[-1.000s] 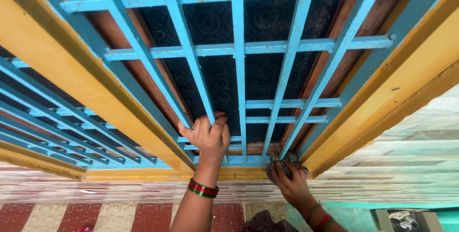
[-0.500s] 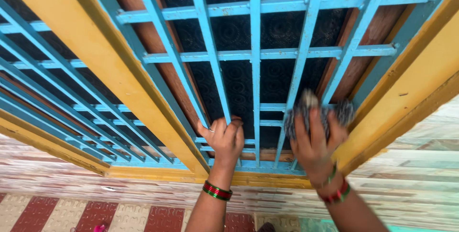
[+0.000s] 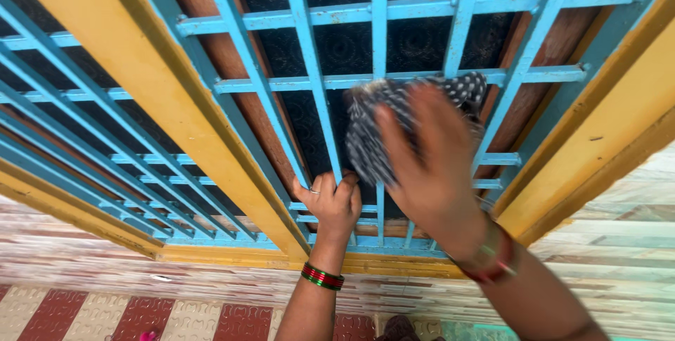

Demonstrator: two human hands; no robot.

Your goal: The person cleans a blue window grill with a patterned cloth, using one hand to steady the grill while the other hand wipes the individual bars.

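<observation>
Gripping a blue bar of the window grille (image 3: 309, 53) with left hand (image 3: 330, 204); right hand (image 3: 429, 165), blurred, pressing spotted cloth (image 3: 380, 126) against bars.

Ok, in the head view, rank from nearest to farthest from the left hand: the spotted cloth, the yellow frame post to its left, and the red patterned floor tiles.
From the left hand, which grips a blue bar:
1. Spotted cloth, just up and right, under the right hand.
2. Yellow frame post, to the left.
3. Red patterned floor tiles, bottom left, farthest.
</observation>
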